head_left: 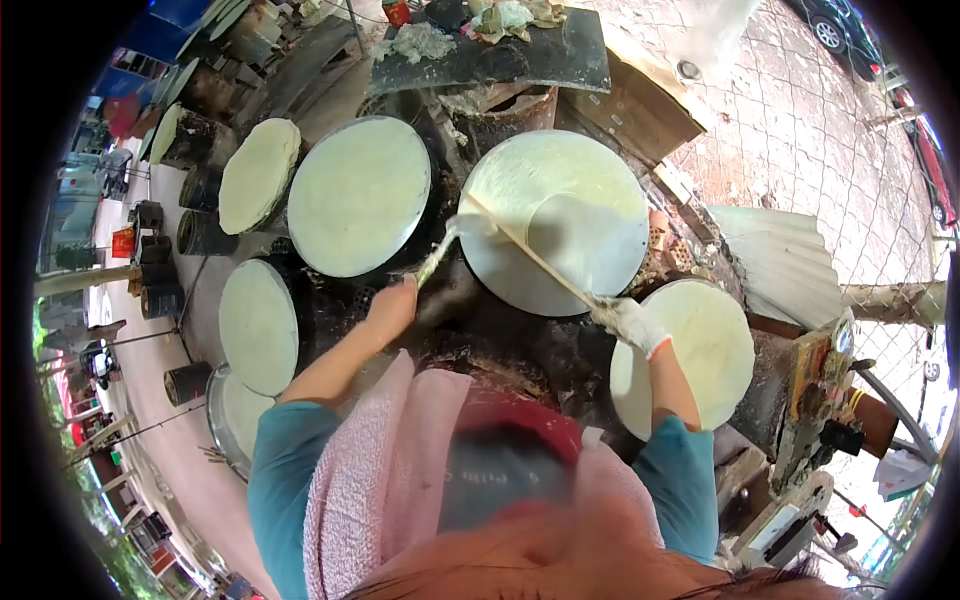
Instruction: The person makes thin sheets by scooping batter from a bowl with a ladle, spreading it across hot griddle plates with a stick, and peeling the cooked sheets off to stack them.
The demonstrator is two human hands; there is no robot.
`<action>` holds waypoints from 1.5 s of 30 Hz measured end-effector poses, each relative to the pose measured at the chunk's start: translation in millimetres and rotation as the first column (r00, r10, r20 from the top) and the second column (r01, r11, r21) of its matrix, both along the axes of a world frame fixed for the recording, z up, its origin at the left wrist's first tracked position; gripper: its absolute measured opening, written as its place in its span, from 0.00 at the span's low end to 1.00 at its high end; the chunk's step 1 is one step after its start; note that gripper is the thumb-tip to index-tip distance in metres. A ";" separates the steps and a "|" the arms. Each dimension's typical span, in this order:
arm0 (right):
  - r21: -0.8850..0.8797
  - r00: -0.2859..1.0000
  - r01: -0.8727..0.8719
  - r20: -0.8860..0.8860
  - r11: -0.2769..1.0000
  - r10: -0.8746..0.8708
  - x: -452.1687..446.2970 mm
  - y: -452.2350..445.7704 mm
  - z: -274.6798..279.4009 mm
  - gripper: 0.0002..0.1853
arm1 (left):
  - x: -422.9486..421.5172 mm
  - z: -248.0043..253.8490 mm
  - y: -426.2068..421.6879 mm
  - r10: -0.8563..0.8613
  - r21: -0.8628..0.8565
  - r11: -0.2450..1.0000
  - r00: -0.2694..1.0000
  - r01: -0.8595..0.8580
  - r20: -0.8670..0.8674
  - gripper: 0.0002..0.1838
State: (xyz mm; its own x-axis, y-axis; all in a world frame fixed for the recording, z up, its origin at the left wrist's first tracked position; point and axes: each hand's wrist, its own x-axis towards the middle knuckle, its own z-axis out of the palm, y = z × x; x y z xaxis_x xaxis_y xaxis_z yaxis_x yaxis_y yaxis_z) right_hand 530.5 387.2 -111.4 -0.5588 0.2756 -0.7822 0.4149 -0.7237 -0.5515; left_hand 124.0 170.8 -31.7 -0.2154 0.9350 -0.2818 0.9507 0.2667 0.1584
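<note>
A large round griddle [510,275] lies in front of me, with a pale, wet-looking film over much of its top. My right hand [638,328], in a white glove with an orange cuff, is closed round a thin wooden stick [545,262]. That stick slants up and left across the griddle. My bare left hand [393,306] grips a short whitish tool with a ragged surface [432,262]. Its far end reaches the griddle's left edge, where it is blurred, so I cannot tell its exact kind.
Other round discs with pale tops stand around: a large one [360,197], a ragged-edged one [260,175], one at lower left [258,328] and one under my right forearm [715,350]. A dark table [560,60], cardboard [640,105] and a wire fence [790,130] lie beyond.
</note>
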 end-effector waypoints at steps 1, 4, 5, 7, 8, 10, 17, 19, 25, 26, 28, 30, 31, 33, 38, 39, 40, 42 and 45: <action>-0.153 0.982 0.179 -0.036 0.972 -0.186 12.0 -17.3 -13.6 0.17 | 2.0 -1.9 -15.4 -0.037 0.003 0.999 0.999 0.037 0.000 0.10; 0.239 0.992 0.127 -0.027 0.963 -0.124 19.8 -78.7 59.4 0.21 | 0.8 -32.4 -43.8 -0.053 -0.120 0.990 0.986 0.073 0.159 0.12; 0.081 0.967 0.251 0.033 0.965 -0.254 6.8 -103.1 80.5 0.22 | -0.7 -30.7 -44.7 -0.054 -0.136 0.987 0.973 0.086 0.224 0.15; -0.394 0.795 0.452 -0.228 0.800 -0.561 -28.8 -143.8 73.6 0.16 | -19.8 -17.3 -34.7 -0.155 -0.027 0.984 0.922 0.176 0.356 0.12; -0.281 0.788 0.536 -0.171 0.796 -0.591 -59.0 -156.6 55.4 0.14 | -32.5 -6.5 -23.6 -0.208 0.036 0.977 0.885 0.212 0.417 0.11; -0.192 0.759 0.599 -0.172 0.777 -0.628 -127.9 -166.7 38.0 0.13 | -56.6 17.3 -12.8 -0.274 0.192 0.960 0.810 0.202 0.519 0.12; 0.228 0.635 0.762 -0.080 0.606 -0.769 -370.2 -130.0 -6.1 0.13 | -126.6 38.7 -24.2 -0.172 0.405 0.903 0.747 -0.140 0.642 0.12; 0.408 0.519 0.772 0.037 0.487 -0.854 -383.7 -134.6 -38.2 0.14 | -141.0 37.1 -31.8 -0.102 0.332 0.925 0.723 -0.183 0.683 0.12; 0.545 0.366 0.740 0.166 0.394 -0.916 -305.4 -186.3 -47.9 0.18 | -153.2 17.0 -64.0 -0.083 0.321 0.918 0.679 -0.232 0.729 0.10; 0.454 0.309 0.828 0.120 0.329 -0.944 -295.8 -189.3 -32.6 0.15 | -153.9 15.0 -68.8 -0.087 0.321 0.922 0.691 -0.217 0.718 0.10; 0.328 0.276 0.901 0.069 0.283 -0.959 -294.2 -187.3 4.8 0.13 | -145.7 20.4 -74.1 -0.046 0.282 0.929 0.682 -0.239 0.730 0.09; 0.646 0.554 0.621 0.040 0.444 -0.832 -293.4 -195.5 -18.3 0.18 | -134.0 20.3 -76.9 -0.041 0.276 0.925 0.654 -0.262 0.755 0.09; 0.878 0.696 0.254 0.126 0.406 -0.707 -296.7 -200.8 -21.9 0.22 | -127.6 20.6 -76.9 -0.040 0.275 0.922 0.641 -0.272 0.766 0.09; 0.832 0.700 -0.007 0.401 0.555 -0.591 -278.8 -208.7 -11.3 0.24 | -111.8 25.3 -76.0 -0.024 0.259 0.927 0.646 -0.272 0.763 0.09; 0.799 0.597 0.150 0.396 0.582 -0.697 -189.2 -183.2 -9.8 0.24 | -75.2 32.7 -73.8 -0.090 0.322 0.916 0.659 -0.240 0.746 0.08; 0.777 0.648 0.174 0.372 0.605 -0.664 -175.8 -177.5 -18.1 0.24 | -67.6 33.6 -74.9 -0.105 0.342 0.910 0.665 -0.236 0.739 0.08; 0.759 0.669 0.285 0.279 0.585 -0.688 -180.5 -179.9 -5.5 0.24 | -59.9 34.2 -75.2 -0.121 0.363 0.903 0.671 -0.232 0.731 0.08; 0.772 0.766 0.136 0.316 0.621 -0.560 -190.1 -197.0 12.4 0.24 | -44.8 40.5 -74.1 -0.093 0.332 0.912 0.668 -0.240 0.738 0.08; 0.703 0.734 -0.233 0.581 0.672 -0.352 -164.6 -213.8 12.2 0.23 | -21.8 55.8 -72.7 0.008 0.221 0.938 0.652 -0.269 0.758 0.07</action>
State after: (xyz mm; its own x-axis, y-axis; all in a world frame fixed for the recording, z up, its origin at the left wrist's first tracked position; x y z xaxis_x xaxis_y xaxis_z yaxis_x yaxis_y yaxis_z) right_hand 366.0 173.4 -99.1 0.0248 0.8914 -0.4526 0.8249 -0.2739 -0.4944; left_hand 102.2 98.1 24.0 -0.1919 0.9729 -0.1294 0.4361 0.2026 0.8768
